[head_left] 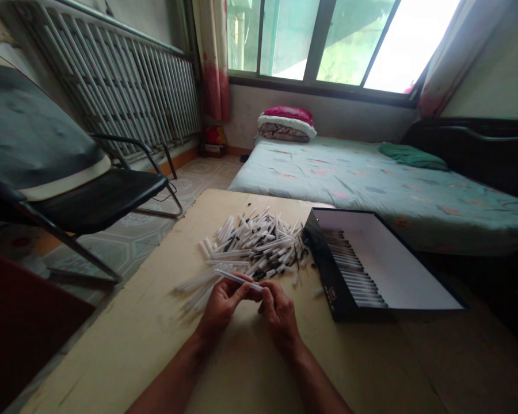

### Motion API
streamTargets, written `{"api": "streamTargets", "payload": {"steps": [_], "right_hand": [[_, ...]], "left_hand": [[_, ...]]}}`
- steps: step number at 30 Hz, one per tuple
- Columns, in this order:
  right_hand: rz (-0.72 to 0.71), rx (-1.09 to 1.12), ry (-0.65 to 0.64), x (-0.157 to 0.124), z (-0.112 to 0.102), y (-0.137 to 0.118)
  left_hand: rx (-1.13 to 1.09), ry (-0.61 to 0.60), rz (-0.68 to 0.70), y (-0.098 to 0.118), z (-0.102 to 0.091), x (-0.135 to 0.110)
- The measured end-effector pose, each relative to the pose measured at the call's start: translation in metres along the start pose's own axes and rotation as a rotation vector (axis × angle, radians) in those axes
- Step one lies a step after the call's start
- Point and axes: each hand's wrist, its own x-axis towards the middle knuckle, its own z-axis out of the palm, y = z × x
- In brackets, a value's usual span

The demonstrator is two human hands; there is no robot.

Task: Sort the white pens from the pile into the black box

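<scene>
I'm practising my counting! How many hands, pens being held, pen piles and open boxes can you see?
Hands: 2 (left hand, right hand)
Held pen: 1
Pen pile: 1, its pieces too jumbled to count
Open box: 1
Total: 5

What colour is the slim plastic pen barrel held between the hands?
The slim plastic pen barrel looks whitish; the head view shows it best.

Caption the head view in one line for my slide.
Left hand and right hand hold a white pen near piled pen parts and an open box.
</scene>
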Motion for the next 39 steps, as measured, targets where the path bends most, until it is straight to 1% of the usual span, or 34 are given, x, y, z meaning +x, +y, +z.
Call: {"api": "streamTargets", "payload": {"steps": [3,6,9,12,14,16,19,20,21,23,24,25,27,28,30,32,34,39], "right_hand": [[-0.147,-0.068,0.045,0.0,0.001,0.001],[-0.249,-0.162,0.037,-0.001,0.005,0.006],[-0.266,-0.214,0.043,-0.001,0.006,0.003],[-0.255,-0.236,0.079,0.002,-0.005,-0.016],[-0.236,-0.235,0.097,0.006,-0.023,-0.034],[-0.189,-0.237,0.133,0.011,-0.053,-0.051],[-0.121,-0.336,0.256,0.024,-0.115,-0.063],[-0.098,-0.383,0.301,0.03,-0.139,-0.063],[-0.069,-0.445,0.31,0.036,-0.162,-0.059],[0.003,-0.647,0.254,0.048,-0.204,-0.047],[0.041,-0.779,0.202,0.054,-0.222,-0.038],[0.054,-0.911,0.154,0.059,-0.235,-0.029],[0.092,-1.128,-0.004,0.068,-0.252,-0.009],[0.128,-1.19,-0.098,0.071,-0.255,0.001],[0.207,-1.26,-0.266,0.077,-0.254,0.018],[0.253,-1.284,-0.367,0.081,-0.248,0.031],[0.262,-1.288,-0.407,0.084,-0.242,0.041],[0.262,-1.31,-0.42,0.092,-0.238,0.051]], "left_hand": [[0.037,-0.031,0.007,0.001,0.001,0.0],[0.072,-0.052,0.039,0.0,0.001,0.0],[0.12,-0.038,0.085,0.0,0.002,-0.002],[0.112,0.013,0.146,0.002,0.002,-0.004],[0.103,0.081,0.178,0.004,0.001,-0.005],[0.118,0.172,0.192,0.006,-0.001,-0.005],[0.151,0.276,0.202,0.008,-0.004,-0.003],[0.158,0.292,0.204,0.008,-0.004,-0.002],[0.163,0.302,0.203,0.009,-0.004,-0.002],[0.169,0.317,0.197,0.01,-0.004,-0.003],[0.172,0.325,0.195,0.01,-0.004,-0.003],[0.176,0.331,0.193,0.011,-0.003,-0.003],[0.18,0.342,0.194,0.011,-0.003,-0.004],[0.183,0.348,0.194,0.011,-0.003,-0.004],[0.187,0.358,0.195,0.01,-0.005,-0.003],[0.194,0.361,0.198,0.009,-0.006,-0.003],[0.201,0.362,0.202,0.008,-0.008,-0.002],[0.216,0.375,0.206,0.008,-0.01,-0.002]]}}
